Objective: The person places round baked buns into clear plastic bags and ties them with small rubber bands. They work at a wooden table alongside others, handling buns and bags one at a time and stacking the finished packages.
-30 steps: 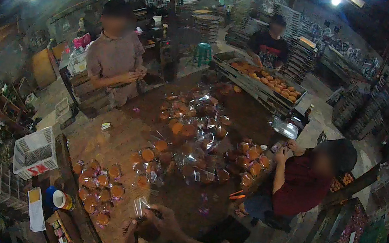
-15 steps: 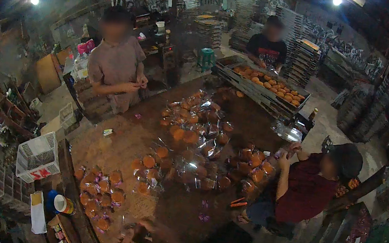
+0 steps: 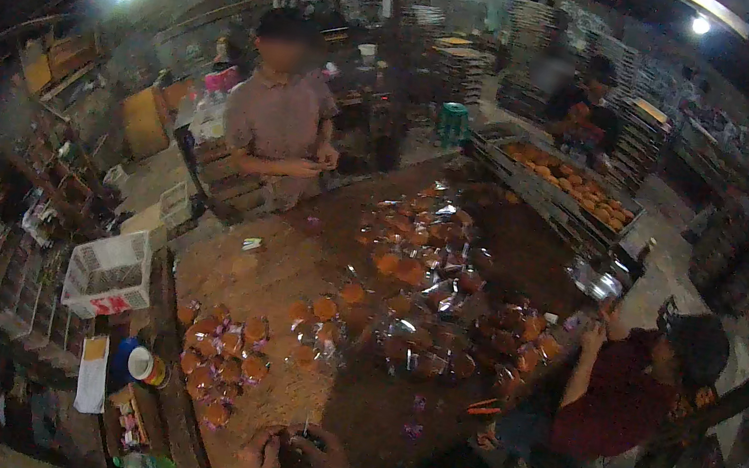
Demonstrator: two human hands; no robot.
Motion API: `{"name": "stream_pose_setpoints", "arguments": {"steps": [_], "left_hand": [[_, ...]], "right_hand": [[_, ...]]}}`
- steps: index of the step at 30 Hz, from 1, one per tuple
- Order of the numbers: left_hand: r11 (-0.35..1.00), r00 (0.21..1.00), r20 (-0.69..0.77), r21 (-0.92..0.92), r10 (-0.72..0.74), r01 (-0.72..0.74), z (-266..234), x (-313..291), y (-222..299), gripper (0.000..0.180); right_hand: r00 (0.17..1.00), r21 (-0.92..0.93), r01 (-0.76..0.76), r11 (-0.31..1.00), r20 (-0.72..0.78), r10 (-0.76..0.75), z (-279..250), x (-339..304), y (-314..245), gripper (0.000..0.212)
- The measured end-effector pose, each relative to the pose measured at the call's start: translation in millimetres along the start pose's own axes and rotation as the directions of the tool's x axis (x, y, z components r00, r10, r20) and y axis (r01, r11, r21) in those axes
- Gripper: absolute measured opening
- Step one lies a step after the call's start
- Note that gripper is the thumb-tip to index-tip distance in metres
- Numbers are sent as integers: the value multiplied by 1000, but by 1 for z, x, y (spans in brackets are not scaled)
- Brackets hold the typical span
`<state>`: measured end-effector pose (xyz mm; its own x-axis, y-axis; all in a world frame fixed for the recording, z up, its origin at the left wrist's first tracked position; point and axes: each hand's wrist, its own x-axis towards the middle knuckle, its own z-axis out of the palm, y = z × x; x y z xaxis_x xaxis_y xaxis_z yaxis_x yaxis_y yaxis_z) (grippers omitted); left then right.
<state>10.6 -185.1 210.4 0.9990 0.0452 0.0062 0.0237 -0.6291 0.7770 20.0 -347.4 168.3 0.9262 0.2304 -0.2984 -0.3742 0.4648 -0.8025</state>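
At the near edge of the table my left hand point(image 3: 261, 462) and my right hand point(image 3: 326, 462) meet, fingers closed. Between them is a small brown thing in clear plastic point(image 3: 294, 457); it is dim and partly covered by the fingers, so its kind is unclear. Just beyond and to the left lies a pile of wrapped round buns point(image 3: 225, 357) with purple-pink ties. Further off, more buns in clear bags point(image 3: 321, 333) sit near the middle of the brown table point(image 3: 278, 229).
A co-worker in a dark red shirt point(image 3: 615, 406) sits at the right. Another person point(image 3: 280, 118) stands across the left side; a third is behind the bun tray point(image 3: 585, 183). A white crate point(image 3: 109, 272), a cup point(image 3: 146, 367) and orange-handled scissors point(image 3: 484, 407) are nearby.
The whole view has shifted, moving the scene rightward. My hands, slightly apart before, are now closer together around the small brown thing.
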Motion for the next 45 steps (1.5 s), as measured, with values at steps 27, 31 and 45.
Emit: {"name": "stream_pose_setpoints", "arguments": {"steps": [27, 31, 45], "left_hand": [[858, 996, -82, -507, 45, -80, -77, -43, -90, 25], [924, 962, -25, -271, 273, -270, -100, -42, -82, 28], [843, 966, 252, -504, -62, 186, -88, -9, -146, 21]], "right_hand": [[985, -403, -37, 915, -166, -34, 116, -15, 43, 20], [936, -452, 45, 891, -291, -195, 117, -1, 73, 22], [909, -763, 123, 634, -170, -381, 130, -1, 80, 22]]}}
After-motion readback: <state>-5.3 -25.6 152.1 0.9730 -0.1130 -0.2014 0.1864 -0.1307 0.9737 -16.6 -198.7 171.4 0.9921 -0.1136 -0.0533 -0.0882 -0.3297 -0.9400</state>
